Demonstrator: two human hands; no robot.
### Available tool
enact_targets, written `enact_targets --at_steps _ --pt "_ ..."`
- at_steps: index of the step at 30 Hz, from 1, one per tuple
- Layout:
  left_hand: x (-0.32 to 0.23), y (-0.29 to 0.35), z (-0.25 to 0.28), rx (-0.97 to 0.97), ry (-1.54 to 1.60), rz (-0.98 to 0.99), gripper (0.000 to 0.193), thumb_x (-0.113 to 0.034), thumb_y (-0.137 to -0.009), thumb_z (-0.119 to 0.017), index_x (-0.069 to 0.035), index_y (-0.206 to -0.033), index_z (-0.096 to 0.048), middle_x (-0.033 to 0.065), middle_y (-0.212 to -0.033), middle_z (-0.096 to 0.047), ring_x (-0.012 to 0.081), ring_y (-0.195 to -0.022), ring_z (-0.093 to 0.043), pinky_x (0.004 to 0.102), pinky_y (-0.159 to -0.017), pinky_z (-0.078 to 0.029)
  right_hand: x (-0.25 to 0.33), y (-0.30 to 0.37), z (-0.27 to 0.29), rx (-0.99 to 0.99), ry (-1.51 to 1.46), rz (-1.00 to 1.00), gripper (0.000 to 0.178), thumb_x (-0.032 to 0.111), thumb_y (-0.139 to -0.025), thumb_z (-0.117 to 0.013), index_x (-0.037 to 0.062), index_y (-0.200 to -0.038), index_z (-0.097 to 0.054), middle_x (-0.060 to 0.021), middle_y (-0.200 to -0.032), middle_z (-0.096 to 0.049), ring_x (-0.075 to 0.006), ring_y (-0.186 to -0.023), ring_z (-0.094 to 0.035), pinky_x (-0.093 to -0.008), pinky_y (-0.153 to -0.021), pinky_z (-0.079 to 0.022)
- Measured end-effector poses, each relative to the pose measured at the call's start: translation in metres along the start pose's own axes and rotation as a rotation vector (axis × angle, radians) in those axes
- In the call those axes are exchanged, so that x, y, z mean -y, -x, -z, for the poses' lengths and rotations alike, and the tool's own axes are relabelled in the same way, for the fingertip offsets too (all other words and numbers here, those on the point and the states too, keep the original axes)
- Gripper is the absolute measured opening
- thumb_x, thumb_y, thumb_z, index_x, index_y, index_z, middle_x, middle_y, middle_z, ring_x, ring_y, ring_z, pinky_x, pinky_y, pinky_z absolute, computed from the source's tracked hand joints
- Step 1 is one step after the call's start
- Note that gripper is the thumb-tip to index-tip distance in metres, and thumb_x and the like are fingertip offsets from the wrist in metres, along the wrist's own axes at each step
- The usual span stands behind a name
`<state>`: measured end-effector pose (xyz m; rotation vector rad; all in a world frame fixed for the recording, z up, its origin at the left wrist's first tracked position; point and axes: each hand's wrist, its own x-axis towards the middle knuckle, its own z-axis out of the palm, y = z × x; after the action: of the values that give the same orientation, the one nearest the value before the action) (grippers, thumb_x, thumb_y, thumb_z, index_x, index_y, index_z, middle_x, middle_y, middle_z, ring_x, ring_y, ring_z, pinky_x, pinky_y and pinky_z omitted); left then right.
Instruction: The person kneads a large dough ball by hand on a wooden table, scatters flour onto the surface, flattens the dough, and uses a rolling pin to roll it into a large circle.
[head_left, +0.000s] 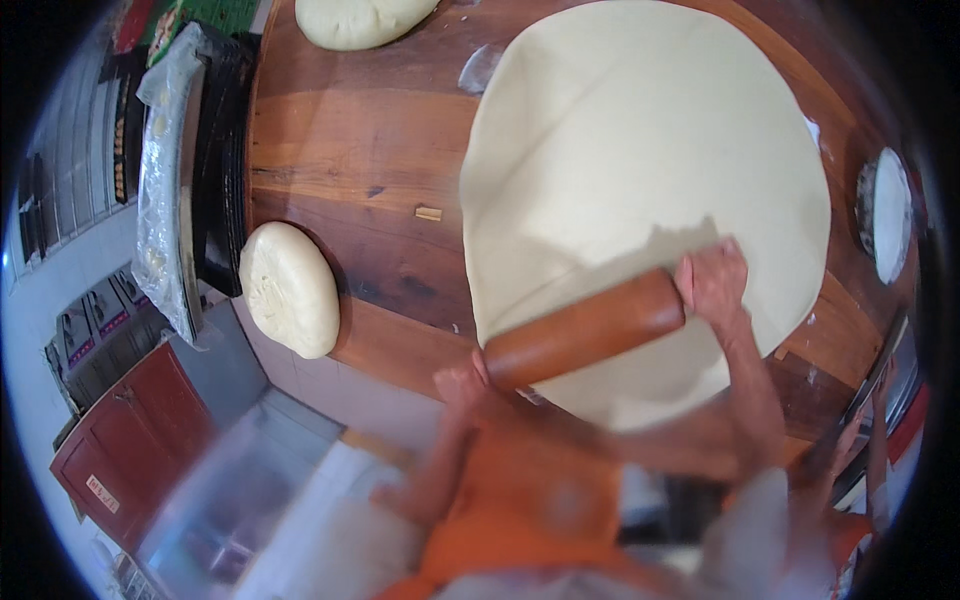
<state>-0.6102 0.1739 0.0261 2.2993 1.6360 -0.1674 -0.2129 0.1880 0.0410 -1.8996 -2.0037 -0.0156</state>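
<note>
A thick reddish-brown wooden rolling pin [585, 330] lies slantwise across the near part of a large, pale, flat sheet of dough [650, 140]. My left hand [461, 382] is closed round the pin's left end, close to the table's near edge. Round the other end, farther up and to the right, my right hand [713, 279] is closed too, over the dough. The sheet is broad and roundish, and its near part hangs down toward my orange apron. Shadows of the hand and pin fall on it.
Two thick rounds of dough sit on the wooden table [370, 150]: one round [290, 290] at the left edge, another round [362, 20] at the far side. A white bowl [891, 215] stands at the right. Black trays [222, 160] are stacked left. Another person's arm [877, 450] shows at lower right.
</note>
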Motion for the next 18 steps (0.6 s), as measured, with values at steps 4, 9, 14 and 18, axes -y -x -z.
enact_targets --at_steps 4,9,14,18 --pt "0.019 -0.099 0.025 -0.264 0.072 0.003 0.04 -0.016 -0.088 -0.046 -0.004 -0.05 -0.051 0.0202 -0.049 -0.048 0.0375 -0.043 -0.049 0.046 -0.041 -0.034 -0.013 -0.11 -0.039 -0.098 -0.011 0.073 0.031 0.007 -0.071 -0.054 0.0106 -0.044 -0.041 -0.0068 -0.042 -0.042 -0.0225 -0.039 -0.041 -0.0336 -0.052 -0.037" --pt "0.091 -0.204 0.059 -0.419 -0.096 -0.041 0.042 -0.017 -0.087 -0.047 -0.003 -0.048 -0.049 0.0211 -0.047 -0.047 0.039 -0.042 -0.047 0.0457 -0.041 -0.035 -0.004 -0.218 -0.086 -0.211 0.073 0.082 0.033 0.012 -0.077 -0.049 0.0123 -0.045 -0.046 -0.0076 -0.044 -0.05 -0.0215 -0.04 -0.047 -0.033 -0.053 -0.04" --pt "0.127 -0.318 0.1 -0.49 -0.522 -0.116 0.022 -0.019 -0.087 -0.048 -0.01 -0.075 -0.063 0.016 -0.055 -0.058 0.0359 -0.046 -0.056 0.0451 -0.044 -0.044 -0.012 -0.301 -0.099 -0.032 0.097 -0.1 0.036 0.021 -0.083 -0.042 0.0118 -0.051 -0.054 -0.0087 -0.049 -0.056 -0.026 -0.046 -0.054 -0.0362 -0.056 -0.042" --pt "0.069 -0.31 0.151 -0.574 -0.429 -0.093 0.02 -0.02 -0.087 -0.049 -0.011 -0.076 -0.062 0.013 -0.056 -0.059 0.0332 -0.047 -0.058 0.0448 -0.043 -0.045 -0.042 -0.279 -0.074 -0.095 0.318 0.008 0.032 0.022 -0.084 -0.042 0.0113 -0.057 -0.053 -0.0087 -0.055 -0.058 -0.0273 -0.055 -0.057 -0.0381 -0.06 -0.043"
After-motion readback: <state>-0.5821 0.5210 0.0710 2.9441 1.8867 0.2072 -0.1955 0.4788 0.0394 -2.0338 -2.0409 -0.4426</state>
